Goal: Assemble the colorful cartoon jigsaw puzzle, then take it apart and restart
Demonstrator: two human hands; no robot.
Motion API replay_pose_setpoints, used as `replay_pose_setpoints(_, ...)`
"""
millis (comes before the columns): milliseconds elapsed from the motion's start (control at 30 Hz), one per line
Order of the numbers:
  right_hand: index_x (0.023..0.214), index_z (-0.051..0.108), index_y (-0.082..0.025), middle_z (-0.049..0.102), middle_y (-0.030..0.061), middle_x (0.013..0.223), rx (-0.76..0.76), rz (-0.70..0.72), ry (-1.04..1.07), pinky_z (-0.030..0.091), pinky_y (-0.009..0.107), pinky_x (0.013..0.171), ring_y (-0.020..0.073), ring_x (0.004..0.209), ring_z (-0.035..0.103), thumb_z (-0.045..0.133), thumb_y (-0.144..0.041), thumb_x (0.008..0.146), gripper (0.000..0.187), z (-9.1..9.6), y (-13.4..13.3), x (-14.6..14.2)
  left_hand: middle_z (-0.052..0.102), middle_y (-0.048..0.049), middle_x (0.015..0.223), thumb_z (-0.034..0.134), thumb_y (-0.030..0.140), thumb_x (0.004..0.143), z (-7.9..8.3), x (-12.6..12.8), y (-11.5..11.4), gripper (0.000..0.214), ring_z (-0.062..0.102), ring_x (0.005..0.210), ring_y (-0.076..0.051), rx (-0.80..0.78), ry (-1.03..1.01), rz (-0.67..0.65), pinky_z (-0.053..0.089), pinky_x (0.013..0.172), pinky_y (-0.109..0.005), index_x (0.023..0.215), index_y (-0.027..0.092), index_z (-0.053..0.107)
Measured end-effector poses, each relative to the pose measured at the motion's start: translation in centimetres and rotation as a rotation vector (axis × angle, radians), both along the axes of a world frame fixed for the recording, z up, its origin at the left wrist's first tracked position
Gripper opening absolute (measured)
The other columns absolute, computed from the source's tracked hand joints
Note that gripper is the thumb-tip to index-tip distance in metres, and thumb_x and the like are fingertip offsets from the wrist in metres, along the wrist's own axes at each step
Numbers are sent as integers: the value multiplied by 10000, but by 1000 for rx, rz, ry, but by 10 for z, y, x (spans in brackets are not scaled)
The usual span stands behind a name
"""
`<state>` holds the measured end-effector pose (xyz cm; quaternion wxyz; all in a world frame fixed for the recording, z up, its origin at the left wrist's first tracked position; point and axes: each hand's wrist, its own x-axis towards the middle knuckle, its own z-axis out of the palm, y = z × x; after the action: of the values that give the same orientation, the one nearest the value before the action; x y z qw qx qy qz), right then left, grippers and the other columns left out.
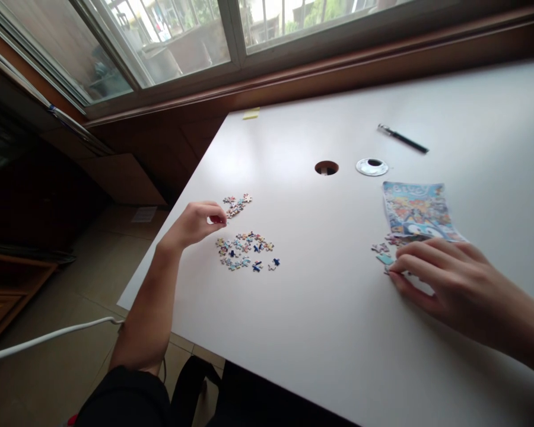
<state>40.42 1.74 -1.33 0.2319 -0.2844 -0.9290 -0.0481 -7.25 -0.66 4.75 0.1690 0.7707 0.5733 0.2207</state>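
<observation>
Over at the left edge of the white laminate table (329, 308), the person's left hand (196, 224) hovers just above the top with thumb and forefinger drawn together in a pinch, apparently nipping a single jigsaw piece (216, 219), though it is too small to be sure. Just beyond those fingertips lies a small cluster of pink and pale cardboard jigsaw pieces (237, 204), and right beside the hand, nearer the front edge, a wider scatter of multicoloured jigsaw pieces (247, 250), mostly lying apart from one another. I'd judge these bits feather-light, thin and stiff, apt to skid on the smooth top, so each is best taken by its edges between two fingertips or slid off flat. Further back a yellow sticky note (251, 112) sits near the sill. Midway across is a round cable hole (326, 168) with its silver ring-shaped cap (372, 167) lying beside it, and behind that a black pen (403, 139). To the right lies a glossy cartoon picture sheet (416, 210), blue and orange and slightly curled, with a few loose pieces in pink and teal (382, 252) at its near left corner. The right hand (445, 279) rests flat there, fingers spread long and uncurled, gripping nothing, their tips touching those pieces and covering the sheet's near edge.
</observation>
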Motion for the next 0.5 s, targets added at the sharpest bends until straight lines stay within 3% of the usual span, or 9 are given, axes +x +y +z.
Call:
replay_pose_setpoints(233, 913, 582, -272, 702, 37, 923, 24, 9, -85, 431, 433, 769, 257, 894, 659, 677, -228, 882, 109, -7, 5, 8, 761, -44, 895, 704, 288, 846, 2, -1, -1, 129, 693, 775, -179, -244, 56, -136, 539, 733, -283, 789, 217, 796)
replay_pose_setpoints(400, 933, 602, -268, 688, 23, 939, 9, 24, -80, 409, 417, 777, 258, 895, 641, 585, -282, 928, 22, -11, 7, 11, 743, -55, 973, 674, 297, 893, -15, -5, 9, 148, 664, 781, -165, 89, 85, 122, 540, 712, -284, 952, 197, 766)
replay_pose_setpoints(500, 945, 600, -267, 689, 24, 946, 14, 35, -73, 404, 412, 776, 255, 892, 640, 569, -268, 933, 33, -9, 7, 9, 716, -77, 1122, 696, 332, 895, -32, 1, 17, 258, 682, 918, -193, 165, 86, 181, 559, 767, -302, 1112, 201, 741)
